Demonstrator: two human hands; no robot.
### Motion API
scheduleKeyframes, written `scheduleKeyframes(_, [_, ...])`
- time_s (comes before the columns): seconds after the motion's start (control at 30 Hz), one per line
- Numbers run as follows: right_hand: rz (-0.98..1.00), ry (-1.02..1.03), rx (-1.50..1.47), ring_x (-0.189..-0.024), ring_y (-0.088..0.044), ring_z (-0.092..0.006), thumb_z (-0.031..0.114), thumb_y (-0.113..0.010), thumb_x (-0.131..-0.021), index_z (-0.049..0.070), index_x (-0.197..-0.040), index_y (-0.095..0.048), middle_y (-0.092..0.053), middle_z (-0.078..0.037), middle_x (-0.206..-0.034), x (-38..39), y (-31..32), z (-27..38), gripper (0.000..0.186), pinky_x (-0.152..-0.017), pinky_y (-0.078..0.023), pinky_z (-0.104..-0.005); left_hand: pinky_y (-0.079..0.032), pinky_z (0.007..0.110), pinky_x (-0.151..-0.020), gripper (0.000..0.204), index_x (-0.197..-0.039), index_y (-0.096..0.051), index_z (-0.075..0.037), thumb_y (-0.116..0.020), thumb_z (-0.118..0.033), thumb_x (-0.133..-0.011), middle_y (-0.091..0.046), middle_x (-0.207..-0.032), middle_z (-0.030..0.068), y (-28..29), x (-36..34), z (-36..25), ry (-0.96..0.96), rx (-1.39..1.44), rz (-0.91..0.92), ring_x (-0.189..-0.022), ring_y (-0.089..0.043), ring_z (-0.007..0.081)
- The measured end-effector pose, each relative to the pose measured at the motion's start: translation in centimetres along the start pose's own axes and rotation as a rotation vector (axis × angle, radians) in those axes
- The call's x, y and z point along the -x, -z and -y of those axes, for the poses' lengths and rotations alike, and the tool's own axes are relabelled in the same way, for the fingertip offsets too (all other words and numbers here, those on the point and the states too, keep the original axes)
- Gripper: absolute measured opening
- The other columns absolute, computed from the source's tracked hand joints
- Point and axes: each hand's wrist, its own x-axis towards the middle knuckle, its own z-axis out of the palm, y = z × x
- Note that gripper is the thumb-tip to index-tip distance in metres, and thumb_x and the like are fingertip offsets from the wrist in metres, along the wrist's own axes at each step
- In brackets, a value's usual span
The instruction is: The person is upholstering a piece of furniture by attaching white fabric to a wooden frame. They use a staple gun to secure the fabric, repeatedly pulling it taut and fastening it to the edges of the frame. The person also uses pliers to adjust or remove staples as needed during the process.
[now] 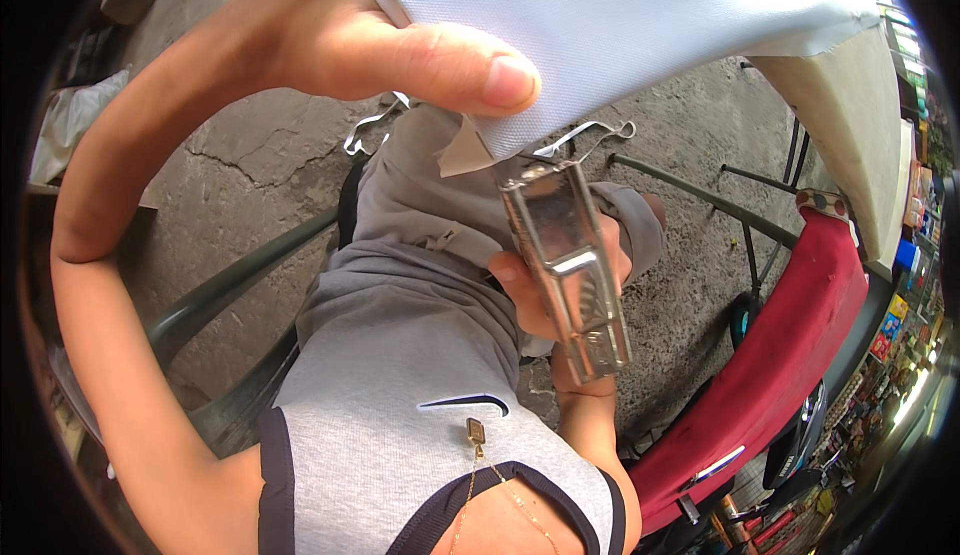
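Observation:
My left hand (370, 55) reaches across the top and grips the edge of a white woven canvas sheet (620, 45), its thumb pressed flat on the cloth. At the sheet's lower corner a small tan flap (466, 151) sticks out. My right hand (527, 293) is closed around a chrome metal staple gun (560, 255), partly hidden behind it. The far end of the staple gun lies at or just under the canvas corner; I cannot tell whether they touch. What lies under the canvas is mostly hidden.
A long red padded seat (760, 365) stands at the right, with shelves of colourful goods (900, 355) beyond. Dark green metal tubes (245, 265) run on both sides of my legs. White strips (370, 130) hang below the canvas over a cracked concrete floor (230, 160).

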Motion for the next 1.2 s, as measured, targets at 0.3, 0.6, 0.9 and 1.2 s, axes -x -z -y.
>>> scheduleKeyframes(0.3, [-0.029, 0.026, -0.193, -0.071, -0.061, -0.0300, -0.010, -0.065, -0.065, -0.007, -0.091, -0.049, -0.059, -0.020, -0.082, -0.3, -0.5, -1.9, 0.030, -0.063, -0.051, -0.0338, -0.045, 0.029, -0.058, 0.047, -0.090, -0.059, 0.004, -0.060, -0.038, -0.067, -0.058, -0.078, 0.0098, 0.3, 0.2, 0.6, 0.013, 0.024, 0.031, -0.071, -0.056, 0.0188])
scheduleKeyframes(0.6, [0.041, 0.009, -0.024, -0.071, -0.062, -0.0301, -0.012, -0.065, -0.064, -0.008, -0.090, -0.050, -0.060, -0.020, -0.081, 0.4, -0.3, -1.5, 0.030, -0.064, -0.051, -0.0335, -0.046, 0.030, -0.058, 0.046, -0.088, -0.060, 0.003, -0.061, -0.036, -0.065, -0.059, -0.079, 0.0114, -0.1, -0.1, 0.6, -0.043, 0.086, 0.009, -0.072, -0.057, 0.0195])
scheduleKeyframes(0.9, [0.049, 0.008, -0.002, -0.068, -0.061, -0.0282, -0.011, -0.064, -0.066, -0.006, -0.090, -0.050, -0.059, -0.018, -0.079, -0.7, 0.2, -0.9, 0.028, -0.060, -0.050, -0.0327, -0.046, 0.030, -0.057, 0.046, -0.087, -0.061, 0.003, -0.061, -0.036, -0.063, -0.059, -0.079, 0.0118, 0.2, 0.3, 0.9, 0.031, 0.014, 0.030, -0.072, -0.057, 0.0200])
scheduleKeyframes(1.2, [0.029, 0.033, 0.038, -0.062, -0.058, -0.0264, -0.010, -0.064, -0.063, -0.005, -0.083, -0.052, -0.056, -0.015, -0.074, -1.3, 0.3, -0.2, 0.024, -0.054, -0.048, -0.0320, -0.046, 0.029, -0.053, 0.040, -0.080, -0.062, 0.002, -0.061, -0.034, -0.061, -0.059, -0.070, 0.0086, -0.1, 0.2, 0.5, 0.026, 0.082, 0.069, -0.065, -0.058, 0.0190])
